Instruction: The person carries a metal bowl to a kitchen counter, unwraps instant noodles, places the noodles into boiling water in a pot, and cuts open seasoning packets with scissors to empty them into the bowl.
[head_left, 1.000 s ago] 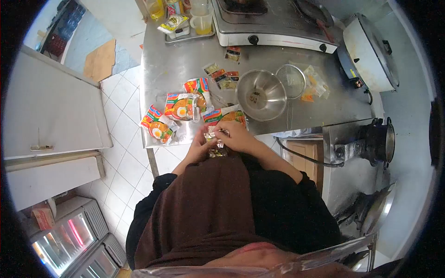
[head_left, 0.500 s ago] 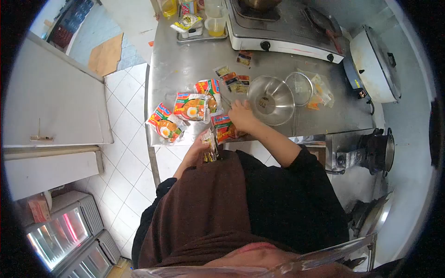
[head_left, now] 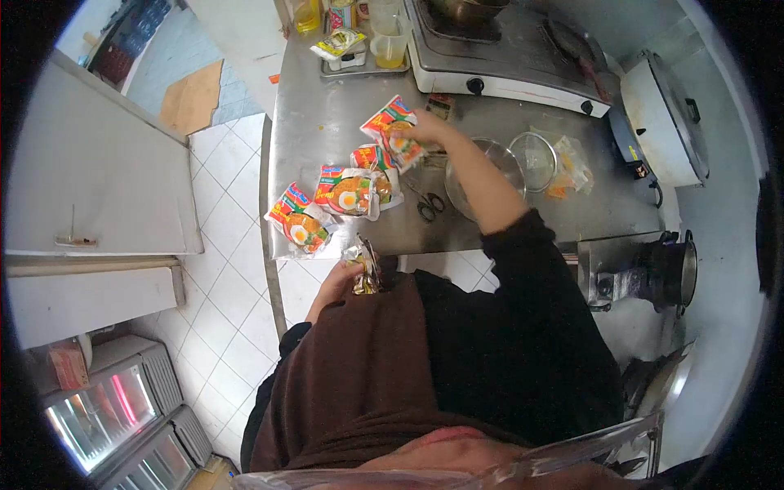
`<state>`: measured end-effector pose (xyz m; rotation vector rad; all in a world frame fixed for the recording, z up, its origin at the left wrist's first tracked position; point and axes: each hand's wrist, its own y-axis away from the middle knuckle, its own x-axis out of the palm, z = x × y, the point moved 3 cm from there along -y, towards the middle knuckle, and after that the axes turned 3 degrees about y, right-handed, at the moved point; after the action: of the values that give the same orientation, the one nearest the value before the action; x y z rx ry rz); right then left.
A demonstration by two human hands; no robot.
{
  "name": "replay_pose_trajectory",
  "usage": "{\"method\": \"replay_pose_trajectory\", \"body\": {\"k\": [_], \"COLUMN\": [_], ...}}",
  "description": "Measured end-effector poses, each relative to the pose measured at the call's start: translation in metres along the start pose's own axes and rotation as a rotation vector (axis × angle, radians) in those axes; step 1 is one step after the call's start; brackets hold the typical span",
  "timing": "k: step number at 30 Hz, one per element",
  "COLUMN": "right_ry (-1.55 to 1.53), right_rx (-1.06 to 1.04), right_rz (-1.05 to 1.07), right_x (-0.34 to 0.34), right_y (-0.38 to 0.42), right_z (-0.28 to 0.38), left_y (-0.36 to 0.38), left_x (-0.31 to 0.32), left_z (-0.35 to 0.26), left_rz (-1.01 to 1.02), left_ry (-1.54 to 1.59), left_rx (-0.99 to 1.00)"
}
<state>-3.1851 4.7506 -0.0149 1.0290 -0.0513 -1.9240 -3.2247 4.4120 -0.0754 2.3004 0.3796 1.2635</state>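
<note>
My right hand grips a red-and-white instant noodle packet by its right side, held over the steel table. Low at the table's front edge, my left hand is closed around shiny silver-and-gold foil sachets, whose number I cannot make out. More noodle packets lie between the hands: one packet at the left, another packet overlapping those beside it. Black-handled scissors rest to their right. My right forearm partly covers a steel bowl and hides most of the small seasoning sachets.
A round strainer sits right of the bowl, beside opened plastic wrappers. A gas stove stands at the back. At the back left, a tray carries cups and a yellow packet. A white lidded box is at right.
My right hand has lifted a noodle packet from the table's front and carried it toward the back, uncovering the scissors. My left hand stays low, still around the foil sachets.
</note>
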Motion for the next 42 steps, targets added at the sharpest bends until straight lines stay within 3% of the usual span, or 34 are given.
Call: {"method": "replay_pose_trajectory", "body": {"k": [2,5,7,9,11,14,21,23,26,29,32,34,36,38,42], "right_ry": [0.022,0.566,0.323,0.53,0.639,0.653,0.265,0.161,-0.222,-0.861,-0.967,-0.887,-0.853,-0.87,-0.648], "right_rx": [0.06,-0.095,-0.125,0.027,0.011,-0.039,0.116,0.096,0.179,0.079,-0.097,-0.137,-0.15,-0.139,-0.067], "right_rz": [-0.123,-0.344,-0.554,-0.139,-0.13,-0.478,-0.381,-0.429,-0.317,-0.294,-0.397,-0.52,-0.576,-0.57,-0.626], "right_x": [0.004,0.005,0.022,0.059,0.108,0.127,0.12,0.117,0.109,0.1,0.072,0.062,0.054,0.052,0.054], "right_y": [-0.017,0.01,0.045,0.077,0.097,0.121,0.129,0.137,0.163,0.187,0.21,0.209,0.206,0.202,0.218], "right_z": [-0.01,0.015,0.02,0.008,-0.038,-0.057,-0.061,-0.059,-0.06,-0.06,-0.037,-0.038,-0.043,-0.054,-0.082], "left_y": [-0.001,0.005,0.003,-0.003,-0.016,-0.02,-0.051,-0.053,-0.059,-0.072,-0.076,-0.065,-0.075,-0.072,-0.056], "left_x": [-0.002,0.005,0.003,-0.001,-0.02,0.001,0.036,0.051,0.065,0.073,0.089,0.108,0.113,0.125,0.163], "left_z": [-0.004,-0.016,-0.026,-0.033,-0.034,-0.046,-0.063,-0.066,-0.071,-0.064,-0.053,-0.047,-0.025,-0.013,-0.002], "left_rz": [-0.036,-0.133,-0.211,-0.196,-0.165,-0.134,-0.005,0.036,0.038,0.108,0.125,0.294,0.193,0.277,0.224], "left_ry": [-0.057,0.13,0.158,0.185,0.202,0.092,0.047,-0.042,-0.032,-0.083,-0.284,-0.935,-0.633,-0.755,-0.784], "left_rx": [-0.013,0.176,0.25,0.313,0.292,0.338,0.307,0.416,0.323,0.287,0.144,0.435,-0.017,-0.039,-0.17]}}
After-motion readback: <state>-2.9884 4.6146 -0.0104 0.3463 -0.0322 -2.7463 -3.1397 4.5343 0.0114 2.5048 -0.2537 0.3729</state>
